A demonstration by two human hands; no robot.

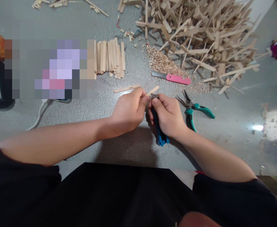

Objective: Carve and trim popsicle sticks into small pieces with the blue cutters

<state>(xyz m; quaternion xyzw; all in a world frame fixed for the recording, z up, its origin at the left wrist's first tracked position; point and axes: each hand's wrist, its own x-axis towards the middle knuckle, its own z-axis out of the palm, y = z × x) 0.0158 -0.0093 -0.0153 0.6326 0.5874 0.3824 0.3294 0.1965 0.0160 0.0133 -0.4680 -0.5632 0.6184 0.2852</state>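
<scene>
My left hand (130,108) pinches a wooden stick (154,90) whose rounded end points up and to the right. Close beside it, my right hand (168,113) is wrapped round a cutting tool with blue and black handles (161,137). The tool's metal head (154,96) is at the stick, near my left fingertips; whether the jaws bite on it I cannot tell. Another wooden stick (127,88) lies on the table just beyond my left hand.
A row of sticks (109,58) lies behind my left hand. Farther right are a big heap of sticks (200,34), shavings (163,63), a pink-handled knife (178,79) and open green-handled pliers (203,110). A white cable (41,112) runs at the left, beside a blurred patch.
</scene>
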